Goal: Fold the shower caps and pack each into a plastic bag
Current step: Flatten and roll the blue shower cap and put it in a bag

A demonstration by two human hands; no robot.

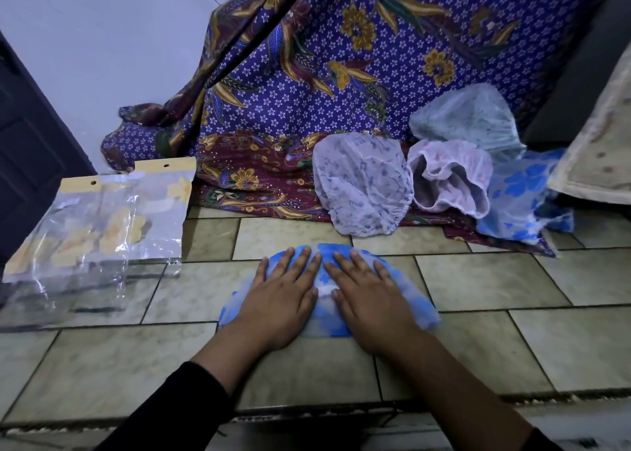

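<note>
— What is this person wearing on the arms?
— Black fabric: the left sleeve (170, 413) is ending partway up the forearm, and the right sleeve (543, 442) is barely showing at the bottom edge.

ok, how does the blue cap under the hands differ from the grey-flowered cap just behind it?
Pose: the blue cap lies flattened into a half-moon on the floor tiles. The grey-flowered cap sits puffed up at the batik cloth edge.
Contact: left hand and right hand press flat on the blue cap. Nothing touches the grey-flowered cap.
Print: bold blue patches versus small grey flowers on white.
Shared: both thin, translucent, not yet bagged.
</note>
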